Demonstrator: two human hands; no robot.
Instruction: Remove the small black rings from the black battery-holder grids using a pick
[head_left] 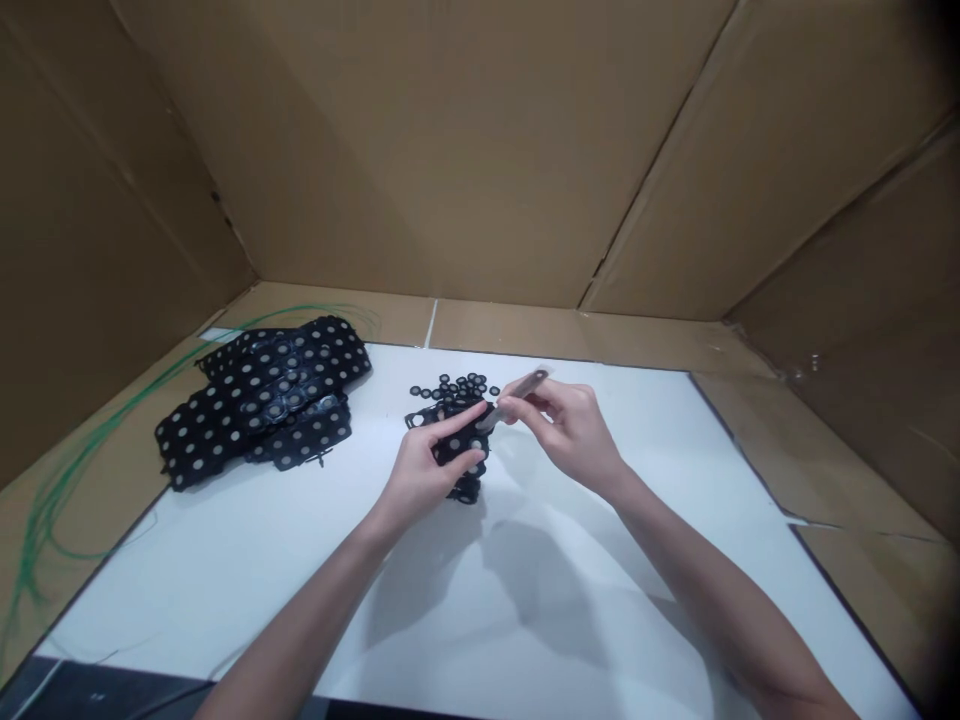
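My left hand [431,462] grips a black rubber sheet [466,455] dotted with small round pads, holding it just above a white work surface [525,590]. My right hand [566,425] pinches a thin metal blade-like tool [525,384], its tip against the sheet's upper edge. Several small loose black rings [457,385] lie on the white surface just behind the sheet.
A heap of the same black dotted sheets [262,400] lies at the left of the white surface. Green wire [67,470] loops over the cardboard at the far left. Cardboard walls [450,150] enclose the back and both sides.
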